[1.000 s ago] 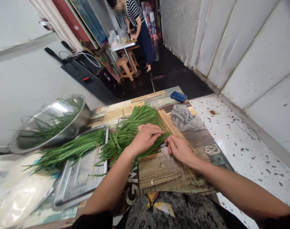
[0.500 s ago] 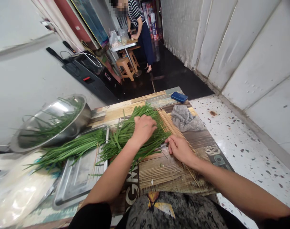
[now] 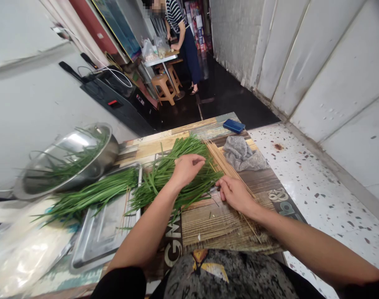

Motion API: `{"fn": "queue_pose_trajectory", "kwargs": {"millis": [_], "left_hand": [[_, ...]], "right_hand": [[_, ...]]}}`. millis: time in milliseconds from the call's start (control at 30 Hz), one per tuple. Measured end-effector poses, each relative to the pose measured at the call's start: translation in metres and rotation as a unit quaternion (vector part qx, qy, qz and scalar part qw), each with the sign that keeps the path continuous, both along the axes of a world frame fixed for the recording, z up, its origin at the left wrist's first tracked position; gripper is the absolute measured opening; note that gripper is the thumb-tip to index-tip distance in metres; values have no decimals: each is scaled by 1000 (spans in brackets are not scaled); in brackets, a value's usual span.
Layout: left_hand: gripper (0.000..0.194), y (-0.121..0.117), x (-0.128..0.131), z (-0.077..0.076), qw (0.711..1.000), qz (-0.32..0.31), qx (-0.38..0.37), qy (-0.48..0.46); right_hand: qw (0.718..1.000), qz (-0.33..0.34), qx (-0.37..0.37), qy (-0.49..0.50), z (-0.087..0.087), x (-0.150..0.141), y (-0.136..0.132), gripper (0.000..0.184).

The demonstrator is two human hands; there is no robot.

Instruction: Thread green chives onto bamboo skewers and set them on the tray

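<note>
A loose pile of green chives lies across the wooden table. My left hand rests on top of that pile, its fingers curled and pinching at a few leaves. Just right of it, my right hand sits at the pile's cut ends, fingers curled round a thin bamboo skewer. A row of bamboo skewers runs diagonally under and past that hand. A second bunch of chives lies over a metal tray to the left.
A steel bowl with chive scraps stands at the left. A grey cloth and a blue phone lie at the table's far right. White plastic lies front left. Another person stands at a far table with stools.
My left hand moved up from the chive ends onto the middle of the pile, then loosened from a fist into a pinch. My right hand barely moved.
</note>
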State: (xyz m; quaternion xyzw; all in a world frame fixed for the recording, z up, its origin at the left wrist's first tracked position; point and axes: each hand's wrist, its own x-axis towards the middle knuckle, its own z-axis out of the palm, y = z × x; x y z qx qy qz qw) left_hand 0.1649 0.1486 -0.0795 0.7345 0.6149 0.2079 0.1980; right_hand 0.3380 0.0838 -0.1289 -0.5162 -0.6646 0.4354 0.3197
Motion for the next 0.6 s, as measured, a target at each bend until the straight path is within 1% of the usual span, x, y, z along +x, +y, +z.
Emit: {"fn": "queue_pose_trajectory", "kwargs": {"millis": [133,267,467,600], "left_hand": [[19,-1,0,2,1000,0,-6,-15],[19,-1,0,0,1000,-2,-4,-20],[20,0,-2,-3,1000,-23,-5,-21],[20,-1,-2,-3,999,-25,1,-22]], "right_hand": [[1000,2,-1,8,-3,-1,0,25],[1000,4,4,11,-4,-1,0,25],[1000,2,4,5,-3,0,0,25],[1000,1,1,1,-2,0,1,25]]}}
